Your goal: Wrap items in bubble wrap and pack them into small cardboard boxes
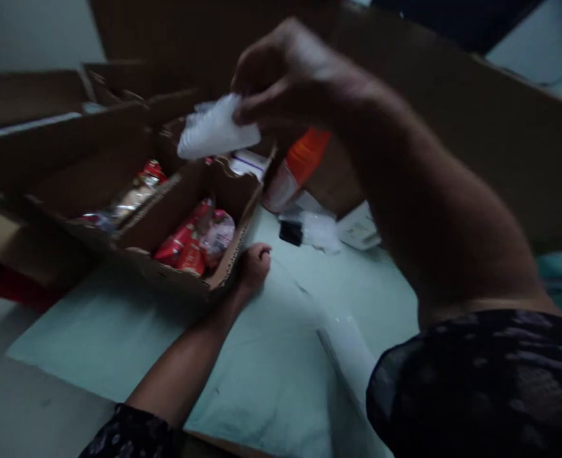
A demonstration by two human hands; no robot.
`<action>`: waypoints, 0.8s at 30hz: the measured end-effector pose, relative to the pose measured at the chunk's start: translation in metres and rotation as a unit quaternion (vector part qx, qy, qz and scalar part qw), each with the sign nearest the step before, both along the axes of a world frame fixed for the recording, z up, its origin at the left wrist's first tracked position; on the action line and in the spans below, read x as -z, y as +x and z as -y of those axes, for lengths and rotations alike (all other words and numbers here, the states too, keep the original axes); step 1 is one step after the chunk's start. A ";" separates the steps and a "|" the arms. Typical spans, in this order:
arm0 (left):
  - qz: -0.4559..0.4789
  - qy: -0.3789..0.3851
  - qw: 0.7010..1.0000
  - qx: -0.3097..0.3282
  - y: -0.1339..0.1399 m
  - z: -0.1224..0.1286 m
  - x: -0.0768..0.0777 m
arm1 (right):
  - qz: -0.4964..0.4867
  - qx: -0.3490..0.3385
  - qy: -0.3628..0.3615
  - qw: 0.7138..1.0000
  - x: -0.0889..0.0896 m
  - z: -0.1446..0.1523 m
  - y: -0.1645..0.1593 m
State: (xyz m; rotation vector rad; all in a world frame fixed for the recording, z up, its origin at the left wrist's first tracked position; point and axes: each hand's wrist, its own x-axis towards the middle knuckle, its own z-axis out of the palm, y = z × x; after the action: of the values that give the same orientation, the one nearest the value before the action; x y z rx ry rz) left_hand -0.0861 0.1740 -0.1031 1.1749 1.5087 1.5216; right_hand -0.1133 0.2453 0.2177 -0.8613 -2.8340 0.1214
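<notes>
My right hand (281, 79) is raised over the divided cardboard box (159, 257), pinching a folded bundle of white translucent plastic (219, 127) between thumb and fingers. The bundle hangs above the box's rear compartments. Low beside the box's right wall, my left hand (256, 266) rests on the pale green cloth with its fingers curled in. Whatever the curled fingers may hold is hidden. In the front compartment lie red packets (185, 245) and a clear bag with pinkish contents (218, 235). Another compartment, to the left, holds a red and clear packet (140, 194).
An orange and clear packet (304, 159) leans behind the box. Nearby are a small black item (290, 233), a clear plastic packet (320, 230) and a white box (360, 228). Pale green cloth (271, 381) covers the surface; large cardboard panels (452, 127) stand behind.
</notes>
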 end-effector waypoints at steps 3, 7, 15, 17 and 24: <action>0.008 -0.012 1.000 0.022 -0.002 -0.002 0.007 | -0.011 0.086 -0.030 0.996 -0.011 -0.023 0.091; -0.001 0.000 1.000 0.023 -0.003 0.002 0.006 | 0.042 0.251 -0.016 0.967 0.012 -0.051 0.194; -0.016 0.026 1.000 -0.007 0.005 -0.003 0.007 | -0.126 0.118 0.038 0.984 0.022 -0.046 0.126; -0.017 0.023 1.000 -0.011 0.007 -0.004 0.008 | -0.075 0.067 0.028 0.995 0.027 -0.048 0.073; -0.021 0.019 1.000 -0.012 0.011 -0.006 0.006 | 0.065 0.049 0.071 0.994 0.044 -0.089 -0.067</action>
State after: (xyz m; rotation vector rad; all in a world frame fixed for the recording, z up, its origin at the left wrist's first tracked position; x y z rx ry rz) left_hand -0.0747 0.1803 -0.1093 1.2214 1.5324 1.5558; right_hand -0.1804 0.3341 0.1738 -1.0089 -2.8688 -0.1538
